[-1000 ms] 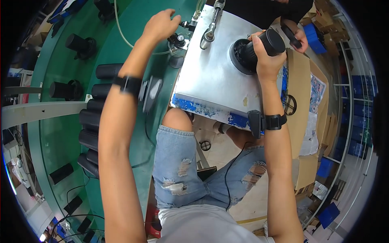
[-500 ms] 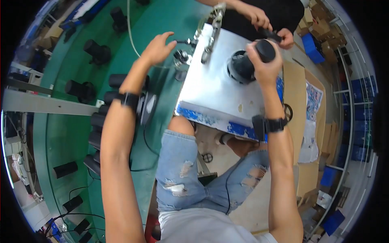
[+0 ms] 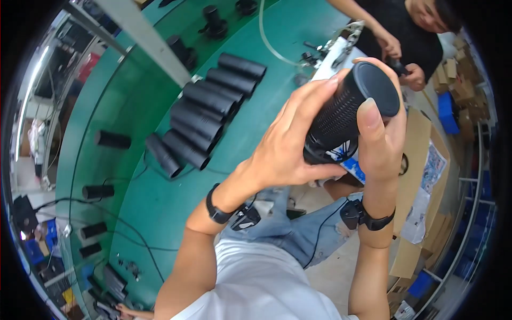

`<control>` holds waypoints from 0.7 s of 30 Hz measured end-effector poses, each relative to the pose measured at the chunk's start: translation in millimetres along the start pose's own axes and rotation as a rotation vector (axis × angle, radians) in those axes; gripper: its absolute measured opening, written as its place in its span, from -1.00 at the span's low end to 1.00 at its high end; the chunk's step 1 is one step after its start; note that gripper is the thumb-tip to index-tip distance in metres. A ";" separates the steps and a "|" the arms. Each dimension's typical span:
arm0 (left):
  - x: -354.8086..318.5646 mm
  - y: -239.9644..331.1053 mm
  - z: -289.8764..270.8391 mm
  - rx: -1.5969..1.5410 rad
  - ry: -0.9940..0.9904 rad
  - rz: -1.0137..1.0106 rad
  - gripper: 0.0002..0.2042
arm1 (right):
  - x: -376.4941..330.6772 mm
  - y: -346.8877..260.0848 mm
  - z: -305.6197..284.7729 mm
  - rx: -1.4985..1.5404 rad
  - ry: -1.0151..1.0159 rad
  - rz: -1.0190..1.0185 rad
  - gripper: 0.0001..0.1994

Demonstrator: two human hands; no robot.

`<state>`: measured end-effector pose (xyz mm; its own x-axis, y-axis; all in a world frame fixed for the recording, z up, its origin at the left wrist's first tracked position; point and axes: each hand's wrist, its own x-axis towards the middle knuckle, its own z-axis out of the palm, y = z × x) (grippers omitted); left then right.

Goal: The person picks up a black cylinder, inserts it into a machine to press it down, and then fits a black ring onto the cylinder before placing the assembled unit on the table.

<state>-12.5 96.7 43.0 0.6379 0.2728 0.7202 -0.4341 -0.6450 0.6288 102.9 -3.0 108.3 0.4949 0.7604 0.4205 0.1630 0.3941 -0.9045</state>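
Observation:
A black cylinder [image 3: 332,121] with a perforated side, a smooth round end and a pale mark low down is held up off the work surface. My left hand [image 3: 280,144] wraps its left side, thumb along the lower edge. My right hand [image 3: 383,146] grips its right side, with the thumb near the round end. Behind it, a metal toggle clamp [image 3: 349,33] stands on the metal-topped box [image 3: 334,57], mostly hidden by my hands and the cylinder.
Several black tubes [image 3: 197,118] lie in a row on the green table [image 3: 149,213]. More black cylinders [image 3: 113,140] lie along the conveyor at left, with cables around them. A co-worker's hands [image 3: 402,66] hold a dark part at the far right. An open cardboard box [image 3: 418,125] stands at right.
The black cylinder has come up off the metal-topped box toward me in my right hand. My left hand has left the clamp area and now grips the cylinder too. The view has shifted.

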 end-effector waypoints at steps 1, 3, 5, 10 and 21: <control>-8.0 3.7 -0.4 -0.045 0.007 -0.070 0.13 | -6.3 0.3 5.8 0.018 -0.004 0.016 -0.41; -29.4 -0.4 -6.0 -0.197 -0.008 -0.160 0.15 | -16.8 -2.5 16.1 0.030 -0.038 0.209 -0.40; -43.2 -9.5 -12.0 -0.475 -0.012 -0.215 0.23 | -18.8 -4.2 16.4 -0.086 -0.163 0.159 -0.33; -57.7 -15.5 -33.3 -0.631 -0.120 -0.131 0.28 | -24.4 -10.3 -3.1 -0.151 -0.373 0.264 -0.29; -68.9 5.6 -49.0 -0.546 -0.142 -0.354 0.00 | -37.6 12.0 24.2 -0.338 -0.245 0.126 -0.35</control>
<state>-90.0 109.2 11.3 0.8626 0.2808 0.4209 -0.4191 -0.0695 0.9053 65.5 -14.3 83.3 0.3183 0.9080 0.2724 0.4047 0.1297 -0.9052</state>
